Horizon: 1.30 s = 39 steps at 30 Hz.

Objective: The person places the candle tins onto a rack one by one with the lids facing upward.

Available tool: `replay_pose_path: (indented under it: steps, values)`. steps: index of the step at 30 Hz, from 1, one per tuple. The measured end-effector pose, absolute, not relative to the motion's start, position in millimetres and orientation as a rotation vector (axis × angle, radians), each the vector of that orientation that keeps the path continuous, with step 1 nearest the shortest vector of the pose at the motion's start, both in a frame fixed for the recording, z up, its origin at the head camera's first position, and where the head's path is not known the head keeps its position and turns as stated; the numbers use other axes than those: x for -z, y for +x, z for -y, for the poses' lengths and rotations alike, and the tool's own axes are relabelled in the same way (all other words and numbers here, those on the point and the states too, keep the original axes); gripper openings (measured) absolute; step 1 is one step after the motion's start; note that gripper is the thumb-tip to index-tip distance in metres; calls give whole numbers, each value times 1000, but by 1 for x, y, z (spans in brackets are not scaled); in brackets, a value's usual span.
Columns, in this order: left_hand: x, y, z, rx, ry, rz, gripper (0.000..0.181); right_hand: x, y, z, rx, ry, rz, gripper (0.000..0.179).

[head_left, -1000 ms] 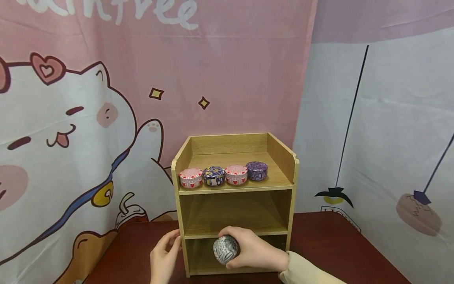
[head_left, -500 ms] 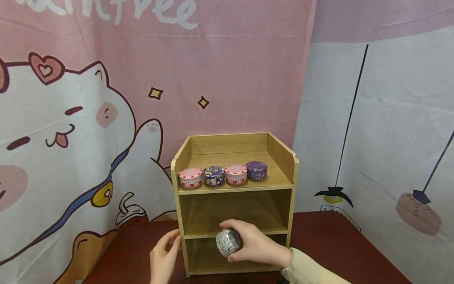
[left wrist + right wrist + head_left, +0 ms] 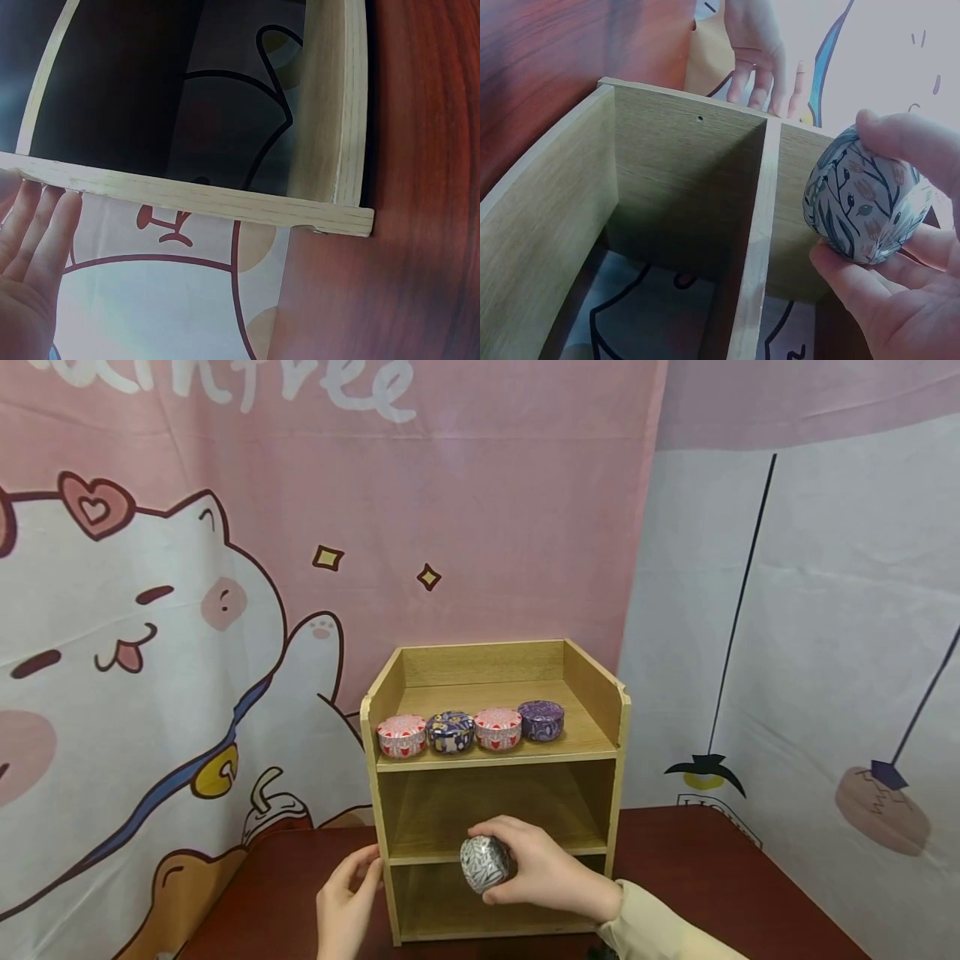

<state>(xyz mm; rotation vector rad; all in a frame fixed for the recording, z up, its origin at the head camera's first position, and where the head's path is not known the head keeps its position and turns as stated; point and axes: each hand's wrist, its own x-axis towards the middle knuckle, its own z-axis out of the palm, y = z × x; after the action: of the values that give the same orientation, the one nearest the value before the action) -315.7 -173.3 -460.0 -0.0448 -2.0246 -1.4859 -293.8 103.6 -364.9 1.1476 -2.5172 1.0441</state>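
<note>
In the head view my right hand (image 3: 543, 872) grips a small round tin (image 3: 483, 863) with a black-and-white pattern, thumb and fingers on opposite sides of it. The tin is tilted in front of the wooden shelf's lower levels. The right wrist view shows leafy branches printed on the tin (image 3: 862, 199). My left hand (image 3: 348, 897) touches the outer left side of the wooden shelf (image 3: 498, 762). In the left wrist view the left hand's fingers (image 3: 52, 232) are fairly straight against the shelf's side board (image 3: 187, 196).
Along the top level's front stand a pink tin (image 3: 402, 737), a navy floral tin (image 3: 451, 732), another pink tin (image 3: 498, 729) and a purple tin (image 3: 542, 721). The shelf stands on a dark red table (image 3: 690, 877). Printed cloth (image 3: 510, 527) hangs behind.
My right hand has raised the patterned tin slightly and shifted it a little to the right. The left hand stays at the shelf's side.
</note>
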Motion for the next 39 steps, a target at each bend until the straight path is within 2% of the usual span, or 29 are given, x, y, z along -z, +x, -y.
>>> replay_pose_path:
  steps: [22, 39]
  values:
    - [460, -315, 173, 1484, -43, 2017, 16, 350, -292, -114, -1094, 981, 2436, 67]
    - [459, -313, 174, 1472, -25, 2048, 16, 344, -289, -117, -1346, 917, 2351, 68]
